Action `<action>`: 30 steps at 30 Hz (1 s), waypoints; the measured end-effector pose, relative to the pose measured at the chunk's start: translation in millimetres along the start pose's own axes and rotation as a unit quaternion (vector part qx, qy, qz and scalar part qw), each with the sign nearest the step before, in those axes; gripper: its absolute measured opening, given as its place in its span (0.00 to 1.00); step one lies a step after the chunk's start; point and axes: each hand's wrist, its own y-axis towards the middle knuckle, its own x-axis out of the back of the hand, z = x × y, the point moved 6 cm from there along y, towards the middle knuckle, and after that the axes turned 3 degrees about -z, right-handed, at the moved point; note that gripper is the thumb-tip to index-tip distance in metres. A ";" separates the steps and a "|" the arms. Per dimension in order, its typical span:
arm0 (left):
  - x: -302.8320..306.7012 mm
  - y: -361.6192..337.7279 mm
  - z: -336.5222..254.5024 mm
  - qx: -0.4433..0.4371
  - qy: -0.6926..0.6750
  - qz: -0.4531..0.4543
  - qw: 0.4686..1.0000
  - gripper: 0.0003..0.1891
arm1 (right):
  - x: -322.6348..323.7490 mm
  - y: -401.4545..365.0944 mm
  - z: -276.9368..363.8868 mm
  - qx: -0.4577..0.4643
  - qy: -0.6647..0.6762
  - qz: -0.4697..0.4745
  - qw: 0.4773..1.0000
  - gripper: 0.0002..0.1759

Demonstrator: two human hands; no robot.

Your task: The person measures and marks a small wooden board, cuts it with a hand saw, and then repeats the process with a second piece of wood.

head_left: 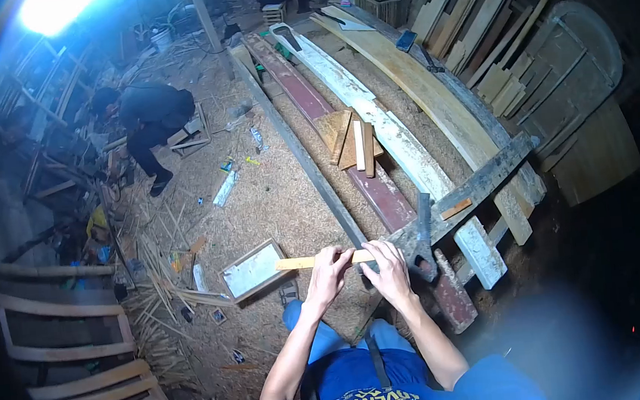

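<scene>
My left hand is closed around a short, pale wooden strip, whose free end sticks out to the left. On the same strip, near its right end, my right hand has its fingers closed too. Both hands are in front of my body, by the near end of a long grey beam. Just right of my right hand, a dark tool with a looped handle, perhaps a handsaw, rests against the crosspiece. A small brown wood block lies on that crosspiece.
Long planks, including a maroon one and a white one, form the bench. Short wood pieces lie on it. A shallow box sits on the sawdust-covered floor. A person crouches at left. Chair-like wooden frames stand lower left.
</scene>
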 end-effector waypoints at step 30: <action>66.3 168.9 -14.8 -0.264 -0.007 0.163 0.951 0.19 | 53.3 39.1 59.7 -0.207 -0.082 -0.352 0.909 0.24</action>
